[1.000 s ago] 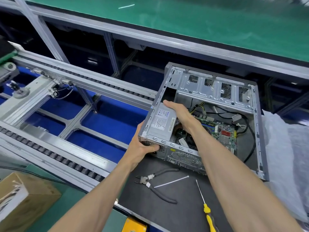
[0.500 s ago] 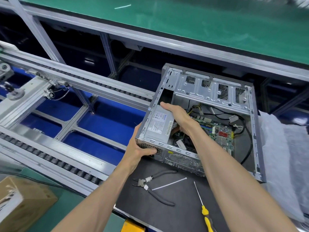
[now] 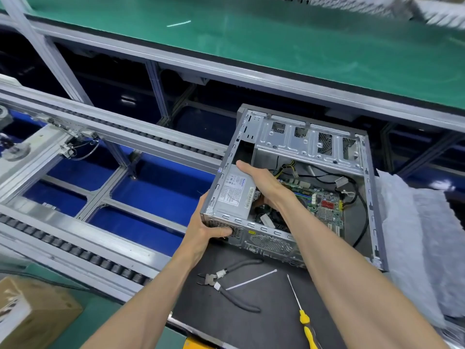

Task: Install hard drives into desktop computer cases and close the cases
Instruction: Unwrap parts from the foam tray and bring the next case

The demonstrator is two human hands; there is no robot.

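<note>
An open grey desktop case (image 3: 370, 197) lies on its side on a black mat (image 3: 251, 323), with its motherboard (image 3: 327, 205), black cables and drive cage (image 3: 302, 139) exposed. My left hand (image 3: 203, 230) grips the case's near left corner, thumb on the rear panel. My right hand (image 3: 261, 180) reaches inside and holds the inner edge of the labelled power supply (image 3: 234, 192). No hard drive is visible.
Black cutters (image 3: 226, 285), a white cable tie (image 3: 251, 279) and a yellow-handled screwdriver (image 3: 305, 323) lie on the mat in front of the case. A roller conveyor (image 3: 75, 250) runs left, a cardboard box (image 3: 32, 313) sits bottom left, grey foam wrap (image 3: 422, 235) lies right, and a green bench (image 3: 276, 41) stands behind.
The view has shifted slightly; both hands keep the same hold on the case and the power supply, and the case has hardly moved.
</note>
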